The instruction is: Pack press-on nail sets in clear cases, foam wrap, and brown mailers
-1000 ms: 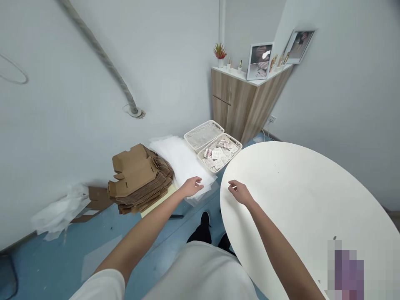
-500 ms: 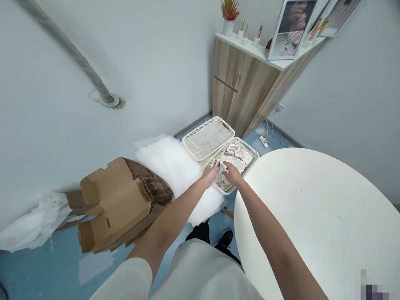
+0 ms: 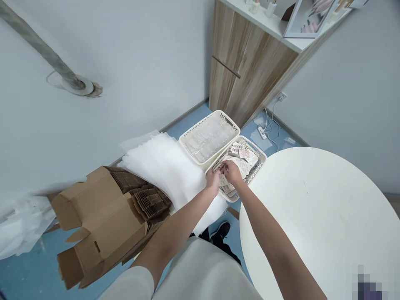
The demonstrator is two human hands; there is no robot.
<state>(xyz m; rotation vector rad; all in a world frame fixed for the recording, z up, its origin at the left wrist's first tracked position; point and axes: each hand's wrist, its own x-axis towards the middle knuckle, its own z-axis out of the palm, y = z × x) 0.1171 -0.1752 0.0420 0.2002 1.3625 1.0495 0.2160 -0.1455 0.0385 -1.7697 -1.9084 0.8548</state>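
My left hand (image 3: 213, 180) and my right hand (image 3: 231, 171) meet over a white perforated basket (image 3: 262, 160) of small printed cards. Between their closed fingertips is a small printed card (image 3: 220, 167), mostly covered by the fingers. Below and beyond them, more white cards (image 3: 240, 164) lie loosely in the basket, some with rows of dark or reddish nail-like shapes (image 3: 245, 153). Touching this basket on the far left side, a second white basket (image 3: 183, 139) holds clear, flat plastic packets (image 3: 210, 137).
White foam sheets (image 3: 156, 160) are stacked left of the baskets, with folded brown cardboard boxes (image 3: 96, 212) beyond. A round white table (image 3: 312, 216) stands close on the right. A wooden cabinet (image 3: 246, 62) and a power strip with cables (image 3: 261, 132) are ahead.
My right hand has come in from the cards to meet my left hand at the small card. The view has shifted slightly, tilting down.
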